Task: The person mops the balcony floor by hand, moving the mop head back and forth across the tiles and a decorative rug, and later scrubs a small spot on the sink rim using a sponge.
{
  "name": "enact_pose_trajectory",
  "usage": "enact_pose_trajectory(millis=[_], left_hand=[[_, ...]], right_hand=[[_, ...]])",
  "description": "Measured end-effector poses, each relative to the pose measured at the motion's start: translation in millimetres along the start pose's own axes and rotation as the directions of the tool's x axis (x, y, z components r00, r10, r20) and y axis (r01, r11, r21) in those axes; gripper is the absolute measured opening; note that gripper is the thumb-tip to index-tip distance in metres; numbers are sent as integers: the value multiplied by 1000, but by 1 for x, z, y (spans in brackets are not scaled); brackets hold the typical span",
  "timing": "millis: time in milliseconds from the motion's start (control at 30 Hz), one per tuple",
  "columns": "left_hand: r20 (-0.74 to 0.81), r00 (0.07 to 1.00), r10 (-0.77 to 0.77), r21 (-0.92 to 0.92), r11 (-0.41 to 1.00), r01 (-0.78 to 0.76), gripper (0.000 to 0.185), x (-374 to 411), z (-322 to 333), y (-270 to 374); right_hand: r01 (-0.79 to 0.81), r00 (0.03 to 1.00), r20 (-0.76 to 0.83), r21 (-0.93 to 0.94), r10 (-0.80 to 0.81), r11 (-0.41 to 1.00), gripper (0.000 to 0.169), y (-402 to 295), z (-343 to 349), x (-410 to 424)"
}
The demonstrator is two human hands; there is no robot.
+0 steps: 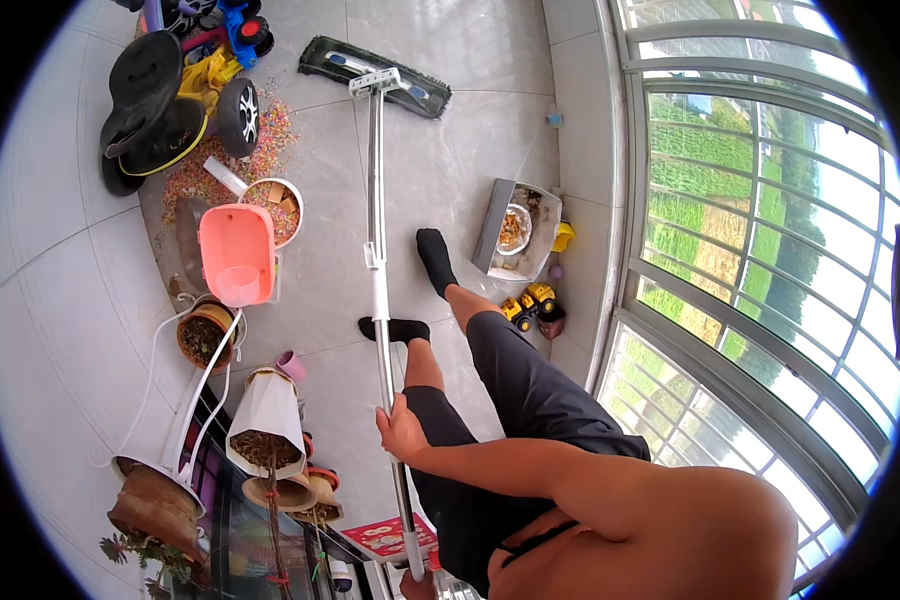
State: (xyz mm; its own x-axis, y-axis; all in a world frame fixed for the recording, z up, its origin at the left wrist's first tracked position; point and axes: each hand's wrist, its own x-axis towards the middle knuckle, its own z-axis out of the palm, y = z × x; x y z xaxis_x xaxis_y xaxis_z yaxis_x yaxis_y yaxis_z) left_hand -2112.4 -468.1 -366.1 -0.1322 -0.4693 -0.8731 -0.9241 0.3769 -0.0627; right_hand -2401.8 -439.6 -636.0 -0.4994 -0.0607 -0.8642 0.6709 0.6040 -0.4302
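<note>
A flat mop with a grey pad (375, 75) and a long metal pole (377, 187) stretches from the upper floor to the bottom of the view. Partway down the pole, my right hand (402, 431) is closed around it. My left hand (417, 585) is at the pole's lower grip in the picture, closed on it and partly cut off by the frame edge. The pad lies flat on grey floor tiles beside scattered colourful small pieces (270, 139).
Left: ride-on toy (240, 116), white pan (298, 217), pink bin (236, 244), plant pots (266, 412). Right: grey box with a bowl (495, 225), yellow toy truck (528, 304), barred windows (754, 225). A red printed box (382, 536) is near the pole's lower end.
</note>
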Motion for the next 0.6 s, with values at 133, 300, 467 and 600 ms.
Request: enact_pose_trajectory(millis=[133, 300, 467, 600], left_hand=[[1, 995, -99, -171, 980, 97, 43, -26, 5, 6], [-120, 984, -134, -140, 983, 117, 30, 52, 11, 98], [-239, 970, 54, -73, 995, -74, 27, 165, 35, 276], [-169, 962, 215, -122, 964, -237, 25, 199, 52, 385]], right_hand=[[-186, 953, 277, 203, 125, 961, 34, -13, -22, -28], [-80, 987, 163, 460, 5, 885, 26, -41, -80, 60], [29, 999, -51, 472, -5, 881, 21, -76, -205, 229], [71, 978, -208, 442, 26, 894, 17, -92, -296, 320]])
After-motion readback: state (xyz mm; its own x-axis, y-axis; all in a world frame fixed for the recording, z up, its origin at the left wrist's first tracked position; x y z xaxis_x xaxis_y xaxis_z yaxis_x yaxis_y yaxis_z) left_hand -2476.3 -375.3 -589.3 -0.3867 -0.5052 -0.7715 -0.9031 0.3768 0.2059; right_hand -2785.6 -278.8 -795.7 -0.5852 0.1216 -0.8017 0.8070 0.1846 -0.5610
